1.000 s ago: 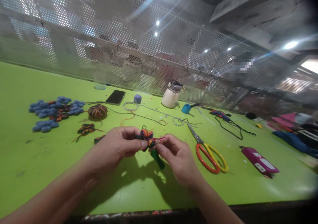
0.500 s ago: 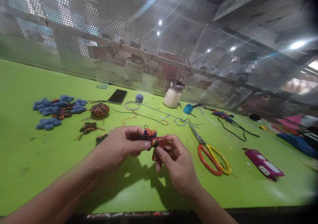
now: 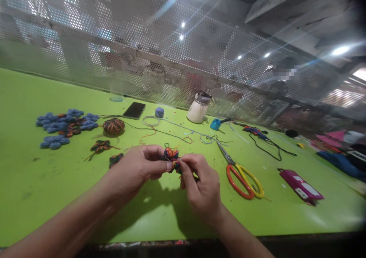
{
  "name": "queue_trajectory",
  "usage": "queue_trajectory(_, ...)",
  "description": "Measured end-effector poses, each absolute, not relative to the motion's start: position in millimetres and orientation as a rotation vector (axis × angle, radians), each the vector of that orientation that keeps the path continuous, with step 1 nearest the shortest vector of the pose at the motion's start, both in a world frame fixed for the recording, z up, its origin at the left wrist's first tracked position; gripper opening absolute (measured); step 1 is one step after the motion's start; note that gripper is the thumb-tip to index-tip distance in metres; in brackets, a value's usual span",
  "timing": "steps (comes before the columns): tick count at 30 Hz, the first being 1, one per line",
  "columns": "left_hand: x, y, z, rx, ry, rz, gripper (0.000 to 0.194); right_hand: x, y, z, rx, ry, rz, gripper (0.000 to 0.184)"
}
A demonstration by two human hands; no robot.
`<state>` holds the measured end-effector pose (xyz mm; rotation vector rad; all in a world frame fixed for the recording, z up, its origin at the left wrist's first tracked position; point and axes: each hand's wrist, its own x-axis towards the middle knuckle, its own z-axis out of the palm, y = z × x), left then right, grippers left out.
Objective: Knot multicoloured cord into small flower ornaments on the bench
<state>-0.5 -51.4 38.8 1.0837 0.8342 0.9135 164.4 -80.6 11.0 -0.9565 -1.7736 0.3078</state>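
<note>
A small flower of orange, red and dark multicolour yarn [image 3: 171, 154] is held up in front of me, above the table. My left hand [image 3: 143, 164] pinches its left side between thumb and fingers. At its lower right edge, my right hand [image 3: 200, 180] is closed, thumb and forefinger pressed on the yarn. My fingers hide part of the flower, and whether a tool is in the right hand does not show. Beyond my left wrist lie a second multicolour flower [image 3: 100, 146] and a partly covered multicolour piece [image 3: 114, 160].
Blue yarn flowers [image 3: 54, 141] and a multicolour yarn ball [image 3: 113, 126] lie left. Behind stand a phone [image 3: 134, 110], a blue yarn ball [image 3: 159, 112] and a white jug [image 3: 198, 111]. Scissors [image 3: 238, 176], a purple case [image 3: 300, 185] and a glue gun [image 3: 254, 131] lie right.
A green-handled tool seen under my right hand a second ago is out of sight. The red strand stretched between my hands no longer shows, and my right fingers have closed in on the flower.
</note>
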Motion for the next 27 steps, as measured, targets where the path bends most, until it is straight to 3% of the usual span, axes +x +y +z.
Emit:
queue_trajectory(3, -1.2, -51.6, 38.6, 1.082, 0.831, 0.929, 0.017, 165.6, -80.1, 10.1, -0.899, -1.778, 0.365, 0.018)
queue_trajectory(14, -5.3, -52.9, 45.7, 1.025, 0.723, 0.834, 0.018, 166.6, -85.2, 2.2, -0.848, -1.597, 0.695, 0.002)
queue_trajectory(18, -6.2, -53.8, 48.3, 0.987, 0.632, 0.815, 0.015, 168.5, -87.9, 5.1, -0.842, -1.607, 0.795, 0.006)
queue_trajectory(27, -7.5, -54.8, 48.1, 0.946, 0.596, 0.801, 0.012, 176.7, -87.4, 10.1, -0.858, -1.768, 0.687, 0.004)
